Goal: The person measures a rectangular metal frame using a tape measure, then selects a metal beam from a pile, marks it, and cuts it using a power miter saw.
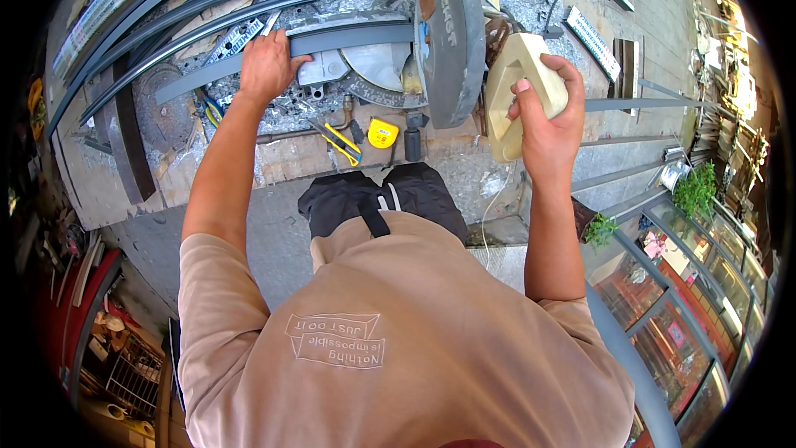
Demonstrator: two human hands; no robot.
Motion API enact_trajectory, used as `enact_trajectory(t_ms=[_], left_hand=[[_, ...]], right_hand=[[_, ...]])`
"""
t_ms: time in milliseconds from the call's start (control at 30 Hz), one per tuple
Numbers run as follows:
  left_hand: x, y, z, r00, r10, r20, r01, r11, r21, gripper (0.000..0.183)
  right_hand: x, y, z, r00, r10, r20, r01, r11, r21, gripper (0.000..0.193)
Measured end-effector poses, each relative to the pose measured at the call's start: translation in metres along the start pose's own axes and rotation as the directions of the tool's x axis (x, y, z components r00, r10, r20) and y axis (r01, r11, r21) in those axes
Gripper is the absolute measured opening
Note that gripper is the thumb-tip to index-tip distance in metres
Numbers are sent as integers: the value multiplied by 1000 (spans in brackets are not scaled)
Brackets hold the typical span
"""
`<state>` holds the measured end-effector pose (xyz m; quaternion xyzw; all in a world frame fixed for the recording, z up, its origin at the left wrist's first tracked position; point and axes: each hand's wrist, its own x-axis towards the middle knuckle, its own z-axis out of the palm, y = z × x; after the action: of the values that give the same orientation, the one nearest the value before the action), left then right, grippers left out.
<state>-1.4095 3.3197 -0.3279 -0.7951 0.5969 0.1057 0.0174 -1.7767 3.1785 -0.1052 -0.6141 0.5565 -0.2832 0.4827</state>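
Observation:
A mitre saw stands at the far middle of the bench, its grey round blade guard (454, 50) upright above the scuffed metal base (377, 66). Across that base lies a long grey metal profile (356, 36), running leftward from the guard. My left hand (270, 66) has its fingers closed over the profile, left of the guard. On the other side, my right hand (551, 116) wraps round the saw's pale cream loop handle (504, 112), thumb on its inner side. The guard hides where the blade meets the profile.
More grey profiles (166, 33) are heaped at the far left. Near the front edge lie a yellow tape measure (382, 133) and a yellow-and-black hand tool (340, 146). Metal chips litter the bench. Potted plants (695, 191) and glazed frames (663, 299) stand at the right.

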Motion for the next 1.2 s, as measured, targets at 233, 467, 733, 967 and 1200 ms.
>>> enact_trajectory(t_ms=[233,467,733,967,1200], left_hand=[[0,2,-6,1000,0,14,0,1000,-29,67],[-1,3,-7,999,-19,29,20,999,-43,67],[0,2,-1,1000,-20,-2,20,1000,-17,64],[-1,2,0,1000,-18,-18,17,1000,-12,65],[-1,1,1,1000,-21,-8,21,1000,0,68]], right_hand=[[-2,5,0,1000,-19,-16,19,1000,-19,38],[3,-4,1,999,-35,-2,35,999,-15,37],[13,-12,0,999,-29,-15,29,999,-26,38],[5,-6,1,999,-27,-16,27,999,-24,36],[0,1,3,998,-36,-41,35,999,-20,36]])
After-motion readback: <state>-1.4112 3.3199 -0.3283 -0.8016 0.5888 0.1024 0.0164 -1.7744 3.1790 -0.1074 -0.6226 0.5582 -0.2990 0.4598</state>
